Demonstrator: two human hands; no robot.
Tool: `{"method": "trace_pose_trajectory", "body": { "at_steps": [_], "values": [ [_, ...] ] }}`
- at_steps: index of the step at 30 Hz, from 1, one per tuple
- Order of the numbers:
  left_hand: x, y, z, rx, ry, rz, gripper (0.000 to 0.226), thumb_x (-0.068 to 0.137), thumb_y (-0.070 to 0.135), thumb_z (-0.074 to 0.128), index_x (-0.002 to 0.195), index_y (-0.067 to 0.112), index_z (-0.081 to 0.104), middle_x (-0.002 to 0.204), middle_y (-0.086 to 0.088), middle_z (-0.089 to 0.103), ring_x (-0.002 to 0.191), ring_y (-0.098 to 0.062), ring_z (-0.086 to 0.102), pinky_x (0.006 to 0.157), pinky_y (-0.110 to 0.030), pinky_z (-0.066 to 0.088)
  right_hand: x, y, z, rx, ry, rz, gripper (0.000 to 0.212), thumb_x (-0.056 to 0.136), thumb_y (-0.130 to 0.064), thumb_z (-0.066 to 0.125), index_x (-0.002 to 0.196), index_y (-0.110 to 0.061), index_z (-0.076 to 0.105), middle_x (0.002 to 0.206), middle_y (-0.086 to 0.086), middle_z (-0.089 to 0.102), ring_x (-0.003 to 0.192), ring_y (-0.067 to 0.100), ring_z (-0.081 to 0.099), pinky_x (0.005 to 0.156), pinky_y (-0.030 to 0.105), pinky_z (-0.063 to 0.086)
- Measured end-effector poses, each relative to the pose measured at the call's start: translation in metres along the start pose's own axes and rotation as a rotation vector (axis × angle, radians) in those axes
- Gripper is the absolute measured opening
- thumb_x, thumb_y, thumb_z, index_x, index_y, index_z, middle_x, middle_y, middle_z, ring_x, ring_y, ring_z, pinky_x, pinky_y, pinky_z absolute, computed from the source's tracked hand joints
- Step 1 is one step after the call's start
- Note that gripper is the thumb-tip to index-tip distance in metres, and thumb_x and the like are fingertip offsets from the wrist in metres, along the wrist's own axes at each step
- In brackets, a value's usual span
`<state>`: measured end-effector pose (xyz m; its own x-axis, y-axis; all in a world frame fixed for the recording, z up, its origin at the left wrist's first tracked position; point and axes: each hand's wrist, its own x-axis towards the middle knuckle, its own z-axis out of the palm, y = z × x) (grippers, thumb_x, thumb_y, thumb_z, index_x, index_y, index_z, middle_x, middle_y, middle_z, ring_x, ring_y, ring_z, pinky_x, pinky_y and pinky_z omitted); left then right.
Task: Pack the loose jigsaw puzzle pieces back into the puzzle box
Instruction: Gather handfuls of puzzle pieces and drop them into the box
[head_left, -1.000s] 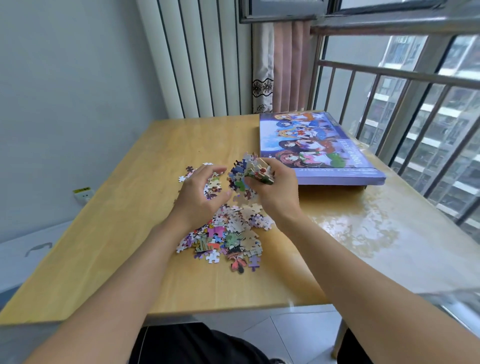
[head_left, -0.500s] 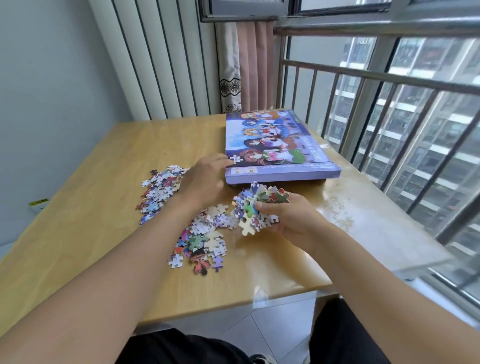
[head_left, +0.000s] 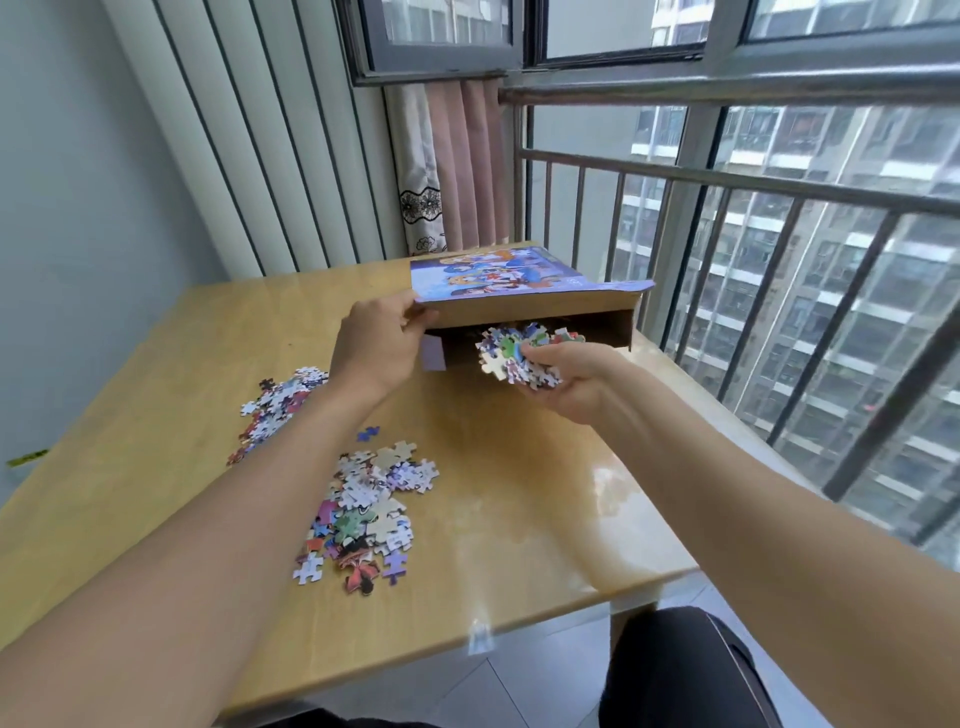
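The purple puzzle box lies at the far side of the wooden table, its near end flap lifted so the brown inside shows. My left hand grips the box's near left corner and holds the lid up. My right hand holds a bunch of jigsaw pieces right at the open mouth of the box. A pile of loose pieces lies on the table nearer to me. A second, smaller pile of pieces sits to the left, partly behind my left forearm.
One stray blue piece lies between the piles. A metal railing and window run along the table's right side. A pink curtain hangs behind the box. The table's front edge is close to my knees.
My left hand has lifted the box's near end open. My right hand has carried its bunch of pieces up from the table to the opening. The camera has turned right.
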<state>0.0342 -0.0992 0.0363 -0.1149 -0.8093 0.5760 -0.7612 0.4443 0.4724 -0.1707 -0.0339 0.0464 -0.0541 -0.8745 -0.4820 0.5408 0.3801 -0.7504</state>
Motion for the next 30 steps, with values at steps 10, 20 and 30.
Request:
{"method": "trace_pose_trajectory", "body": {
  "at_steps": [10, 20, 30],
  "values": [
    [0.008, 0.011, -0.013, 0.012, 0.011, 0.024, 0.021, 0.095, 0.031, 0.063, 0.100, 0.014, 0.073, 0.079, -0.007, 0.072, 0.075, -0.031, 0.060, 0.065, -0.033, 0.042, -0.004, -0.020, 0.036, 0.019, 0.074, -0.061, 0.025, 0.100, 0.008, 0.048, 0.124, 0.004, 0.051, 0.134, 0.021, 0.058, 0.125, 0.030, 0.058, 0.102, 0.039, 0.049],
    [0.018, 0.017, -0.030, -0.127, 0.068, -0.033, 0.011, 0.094, 0.028, 0.064, 0.094, 0.023, 0.074, 0.083, 0.003, 0.072, 0.080, -0.023, 0.063, 0.072, -0.031, 0.046, 0.010, -0.053, 0.062, 0.118, 0.146, -0.084, 0.035, 0.083, 0.016, 0.032, 0.102, 0.002, 0.059, 0.124, 0.016, 0.054, 0.115, 0.035, 0.056, 0.101, 0.054, 0.048],
    [0.046, 0.022, -0.064, -0.137, 0.208, -0.042, 0.012, 0.096, 0.029, 0.063, 0.093, 0.022, 0.072, 0.072, 0.008, 0.064, 0.069, -0.015, 0.057, 0.062, -0.022, 0.034, 0.000, -0.078, 0.049, -1.275, 0.119, -0.592, 0.010, 0.080, -0.012, 0.063, 0.088, -0.006, 0.061, 0.074, 0.007, 0.054, 0.068, 0.022, 0.051, 0.062, 0.027, 0.041]
  ]
}}
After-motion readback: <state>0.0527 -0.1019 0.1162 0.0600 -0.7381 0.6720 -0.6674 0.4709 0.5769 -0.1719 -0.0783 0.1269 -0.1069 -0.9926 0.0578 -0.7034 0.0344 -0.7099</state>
